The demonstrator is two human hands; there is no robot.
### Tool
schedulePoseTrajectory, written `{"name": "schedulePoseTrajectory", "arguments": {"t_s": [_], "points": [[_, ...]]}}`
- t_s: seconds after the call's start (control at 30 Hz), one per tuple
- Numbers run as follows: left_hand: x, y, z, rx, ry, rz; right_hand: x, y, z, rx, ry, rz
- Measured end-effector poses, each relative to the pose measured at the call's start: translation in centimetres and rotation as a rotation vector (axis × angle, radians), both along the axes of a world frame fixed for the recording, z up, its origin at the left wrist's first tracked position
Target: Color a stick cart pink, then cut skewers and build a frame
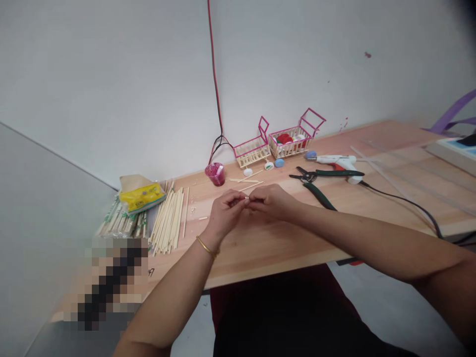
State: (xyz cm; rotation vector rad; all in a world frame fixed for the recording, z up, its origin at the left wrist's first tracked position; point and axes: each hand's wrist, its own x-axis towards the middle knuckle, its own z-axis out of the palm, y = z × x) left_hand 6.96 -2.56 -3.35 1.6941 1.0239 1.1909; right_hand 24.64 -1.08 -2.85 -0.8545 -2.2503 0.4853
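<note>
My left hand (225,210) and my right hand (273,201) meet fingertip to fingertip above the middle of the wooden table (253,248). Both are closed in a pinch around a tiny pale piece (246,198), too small to name and mostly covered by the fingers. Just beyond the hands lie a few loose wooden sticks (250,185). Behind these stand a small cart-like basket (251,152) and a larger one (290,142), both built of sticks with magenta rims. Wire-stripping pliers (323,173) with green handles rest beside my right forearm, their jaws apart.
A hot glue gun (336,161) with a black cord lies at the right. A magenta-stained cup (215,174) stands near the wall. At the left are a pile of sticks (169,220) and a yellow packet (142,194). A white power strip (451,153) sits far right.
</note>
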Motion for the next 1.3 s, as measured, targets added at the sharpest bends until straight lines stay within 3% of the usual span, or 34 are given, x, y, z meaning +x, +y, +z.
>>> {"name": "schedulePoseTrajectory", "arguments": {"t_s": [0.27,0.57,0.93,1.3], "points": [[-0.2,0.2,-0.3,0.002,0.008,-0.004,0.0,0.2,-0.2,0.024,-0.046,-0.017],[-0.2,0.4,-0.6,0.12,0.094,-0.001,0.0,0.6,-1.1,0.015,-0.177,-0.013],[-0.2,0.6,-1.7,0.023,0.0,-0.04,-0.3,0.5,-0.9,0.012,-0.365,-0.055],[0.0,0.2,-1.2,0.031,0.021,-0.019,-0.5,0.5,-0.9,-0.01,-0.407,-0.077]]}}
